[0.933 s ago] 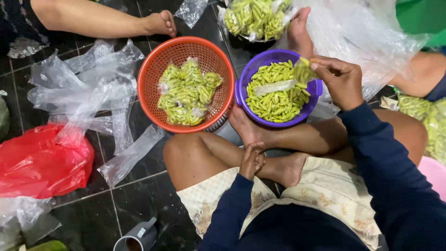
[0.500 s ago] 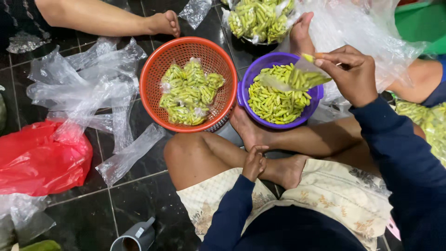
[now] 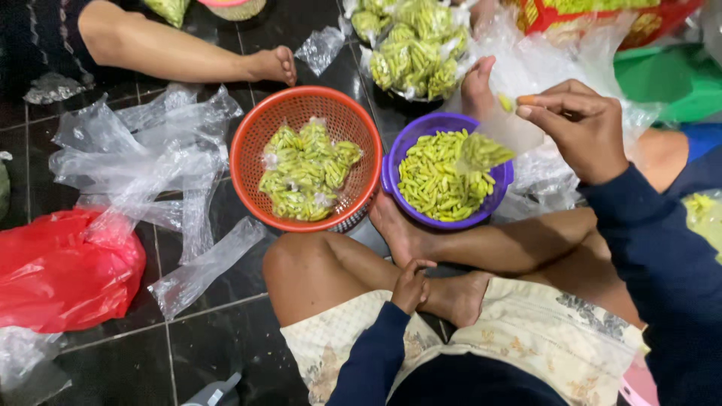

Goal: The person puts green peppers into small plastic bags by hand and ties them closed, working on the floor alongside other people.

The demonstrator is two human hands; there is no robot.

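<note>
A small clear plastic bag [image 3: 492, 143], partly filled with green chilli peppers, is held up by its top edge just above the right rim of a round purple plastic basket [image 3: 391, 169]. This basket is filled with loose green chilli peppers [image 3: 432, 184] and is set on the dark tiled floor [image 3: 226, 301] between the person's foot [image 3: 398, 229] at 6 o'clock and another person's foot [image 3: 479, 86] at 12 o'clock. Directly at its 9 o'clock, touching or nearly so, a round orange plastic basket [image 3: 252, 143] is seen, in which small sealed clear packets of green chillies [image 3: 304, 173] are piled. At 12 o'clock from the purple basket, a further heap of filled packets [image 3: 414, 45] is kept in a dark bowl.

The right hand [image 3: 583, 131] is raised at the 3 o'clock side of the purple basket, with the wrist bent and the fingers curled inward; the mouth of the clear bag is pinched narrowly between thumb and fingertips. The left hand [image 3: 410, 286] is lowered to the crossed legs, with its fingers curled loosely against the ankle; nothing is seen to be held in it. Both arms are covered by dark blue sleeves.

Empty clear plastic bags [image 3: 143, 162] are scattered at 9 o'clock of the orange basket, and a crumpled red plastic bag [image 3: 60, 271] is laid further toward 8 o'clock.
</note>
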